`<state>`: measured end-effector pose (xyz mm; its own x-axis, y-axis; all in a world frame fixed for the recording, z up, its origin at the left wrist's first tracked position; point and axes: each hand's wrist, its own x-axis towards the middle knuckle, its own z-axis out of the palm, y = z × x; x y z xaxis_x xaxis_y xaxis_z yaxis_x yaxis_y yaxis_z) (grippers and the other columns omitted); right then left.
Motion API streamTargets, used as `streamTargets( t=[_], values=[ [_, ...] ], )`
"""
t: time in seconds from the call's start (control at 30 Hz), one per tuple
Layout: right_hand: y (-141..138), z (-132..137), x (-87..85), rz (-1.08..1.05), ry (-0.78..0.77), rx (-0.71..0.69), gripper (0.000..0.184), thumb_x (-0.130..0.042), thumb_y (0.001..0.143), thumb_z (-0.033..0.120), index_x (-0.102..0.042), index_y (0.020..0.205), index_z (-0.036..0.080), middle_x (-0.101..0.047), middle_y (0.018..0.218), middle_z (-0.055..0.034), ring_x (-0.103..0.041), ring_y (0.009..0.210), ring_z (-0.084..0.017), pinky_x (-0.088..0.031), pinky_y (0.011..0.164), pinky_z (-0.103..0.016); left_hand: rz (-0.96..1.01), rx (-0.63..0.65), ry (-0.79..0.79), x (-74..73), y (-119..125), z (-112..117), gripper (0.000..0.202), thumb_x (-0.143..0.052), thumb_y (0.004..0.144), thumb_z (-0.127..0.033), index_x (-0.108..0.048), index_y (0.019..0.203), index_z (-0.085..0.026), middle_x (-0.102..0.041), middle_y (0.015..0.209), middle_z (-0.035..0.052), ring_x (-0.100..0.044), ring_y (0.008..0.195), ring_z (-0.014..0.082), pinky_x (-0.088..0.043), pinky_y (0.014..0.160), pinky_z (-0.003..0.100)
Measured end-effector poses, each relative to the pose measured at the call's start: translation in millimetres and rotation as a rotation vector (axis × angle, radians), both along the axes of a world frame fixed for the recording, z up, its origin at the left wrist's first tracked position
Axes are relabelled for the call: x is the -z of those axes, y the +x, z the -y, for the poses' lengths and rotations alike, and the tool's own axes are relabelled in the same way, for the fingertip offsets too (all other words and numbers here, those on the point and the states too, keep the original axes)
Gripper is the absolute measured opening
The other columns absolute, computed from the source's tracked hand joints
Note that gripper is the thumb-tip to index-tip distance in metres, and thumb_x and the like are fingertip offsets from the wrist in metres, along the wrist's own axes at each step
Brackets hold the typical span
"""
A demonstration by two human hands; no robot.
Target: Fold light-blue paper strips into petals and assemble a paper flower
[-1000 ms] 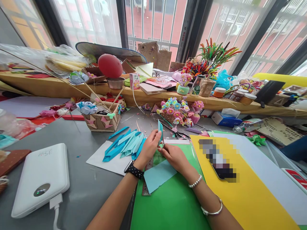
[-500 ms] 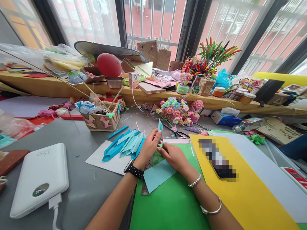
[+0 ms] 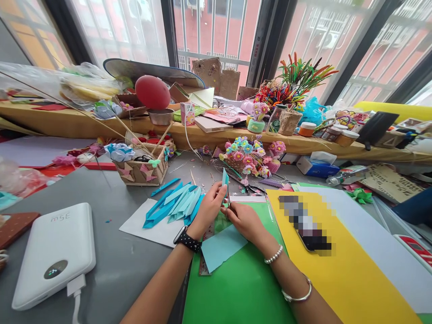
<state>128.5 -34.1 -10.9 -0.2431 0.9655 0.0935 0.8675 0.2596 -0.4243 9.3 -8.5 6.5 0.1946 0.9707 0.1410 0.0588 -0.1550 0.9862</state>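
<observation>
My left hand (image 3: 208,209) pinches a narrow upright strip of teal paper (image 3: 225,178) between thumb and fingers. My right hand (image 3: 243,219) is closed on small scissors (image 3: 228,198), whose thin blades meet the strip's lower part. Both hands hover over a green sheet (image 3: 243,279). A light blue paper piece (image 3: 221,246) lies under my wrists, on top of a ruler (image 3: 204,265). To the left, several cut blue paper strips (image 3: 175,202) are piled on a white sheet (image 3: 151,227).
A white power bank (image 3: 54,254) with its cable lies at the near left. A phone (image 3: 305,225) rests on a yellow sheet (image 3: 354,274) to the right. A cardboard box (image 3: 143,168), paper flower pots (image 3: 249,157) and a cluttered wooden shelf (image 3: 67,121) stand behind.
</observation>
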Motion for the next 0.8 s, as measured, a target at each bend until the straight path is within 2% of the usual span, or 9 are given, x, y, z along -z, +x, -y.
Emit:
streamTargets(
  t=[0.57, 0.8],
  values=[
    [0.3, -0.6, 1.0, -0.008, 0.009, 0.013, 0.044, -0.027, 0.085, 0.047, -0.053, 0.067, 0.017, -0.058, 0.063, -0.0032, -0.049, 0.057, -0.012, -0.024, 0.049, -0.023, -0.007, -0.010, 0.057, -0.5, 0.5, 0.1, 0.033, -0.039, 0.078, -0.042, -0.054, 0.095, -0.018, -0.053, 0.072, 0.0003, -0.050, 0.067, 0.0126, -0.042, 0.061, 0.022],
    [-0.1, -0.8, -0.3, 0.005, -0.002, 0.015, 0.042, -0.026, 0.086, 0.046, -0.053, 0.070, 0.017, -0.061, 0.068, -0.0048, -0.052, 0.061, -0.014, -0.025, 0.051, -0.023, -0.022, -0.006, 0.043, -0.4, 0.2, 0.2, 0.033, -0.038, 0.078, -0.041, -0.054, 0.097, -0.018, -0.052, 0.070, -0.0003, -0.050, 0.063, 0.0121, -0.041, 0.059, 0.022]
  ],
)
